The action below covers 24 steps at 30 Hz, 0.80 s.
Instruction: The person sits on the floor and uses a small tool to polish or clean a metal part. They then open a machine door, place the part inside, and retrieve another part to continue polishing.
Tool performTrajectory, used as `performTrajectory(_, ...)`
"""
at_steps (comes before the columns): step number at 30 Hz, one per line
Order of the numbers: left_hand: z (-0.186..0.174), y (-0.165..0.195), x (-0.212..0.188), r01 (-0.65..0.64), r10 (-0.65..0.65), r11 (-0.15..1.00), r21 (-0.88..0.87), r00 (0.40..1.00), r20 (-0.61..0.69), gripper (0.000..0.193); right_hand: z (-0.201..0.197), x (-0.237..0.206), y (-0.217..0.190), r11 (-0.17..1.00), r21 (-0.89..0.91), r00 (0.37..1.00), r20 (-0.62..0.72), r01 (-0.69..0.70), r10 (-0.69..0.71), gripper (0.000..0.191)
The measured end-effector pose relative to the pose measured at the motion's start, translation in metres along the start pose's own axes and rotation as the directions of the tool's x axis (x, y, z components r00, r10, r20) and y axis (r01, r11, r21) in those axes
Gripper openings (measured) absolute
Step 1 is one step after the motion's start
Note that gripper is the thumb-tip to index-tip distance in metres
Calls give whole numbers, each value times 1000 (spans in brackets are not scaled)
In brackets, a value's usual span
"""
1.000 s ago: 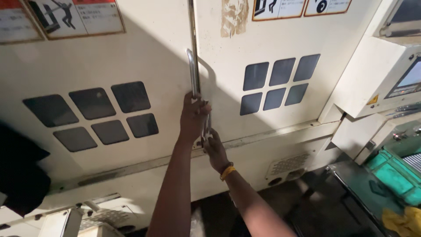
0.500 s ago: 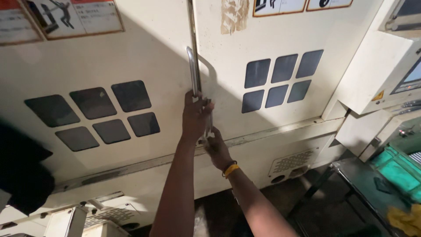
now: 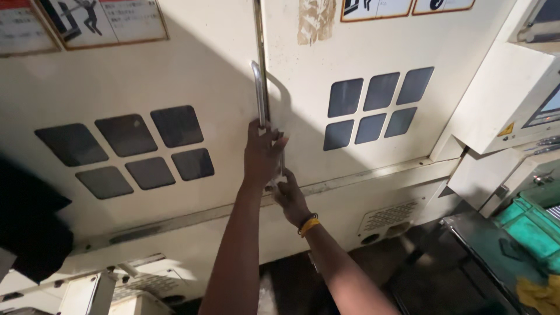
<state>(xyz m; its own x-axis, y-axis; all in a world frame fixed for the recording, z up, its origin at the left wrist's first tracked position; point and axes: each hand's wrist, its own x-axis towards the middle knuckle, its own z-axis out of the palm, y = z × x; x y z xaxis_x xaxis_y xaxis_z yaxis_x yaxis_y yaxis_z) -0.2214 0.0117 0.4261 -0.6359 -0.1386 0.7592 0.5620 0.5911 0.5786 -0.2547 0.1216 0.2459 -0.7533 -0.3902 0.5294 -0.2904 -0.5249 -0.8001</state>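
Head view showed the left hand [image 3: 262,153] wrapped around a metal door handle [image 3: 259,93] at the seam between two cream machine doors [image 3: 175,81], near centre. At five o'clock from it, touching, the right hand [image 3: 290,195] gripped the second handle's lower end. Dark window panes [image 3: 379,108] sat at two o'clock.

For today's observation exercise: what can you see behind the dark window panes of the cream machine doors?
Nothing: the dark square window panes show only black, so the inside is hidden. In front, the left hand and right hand hold the metal bar handles at the door seam.
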Motion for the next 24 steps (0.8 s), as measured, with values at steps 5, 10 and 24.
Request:
performTrajectory(5,0,-2,-4,14,-14,1000,-26,1000,-16,26,8,0,-5,966,-237,991,-104,-103,80,59)
performTrajectory(10,-3,0,-4,-45,43,999,-22,996,-80,24,3,2,12,999,32,989,-144,-35,39,55)
performTrajectory(24,-17,10,-3,109,-108,994,-32,994,26,27,19,8,-19,496,-867,995,-82,-43,-57,28)
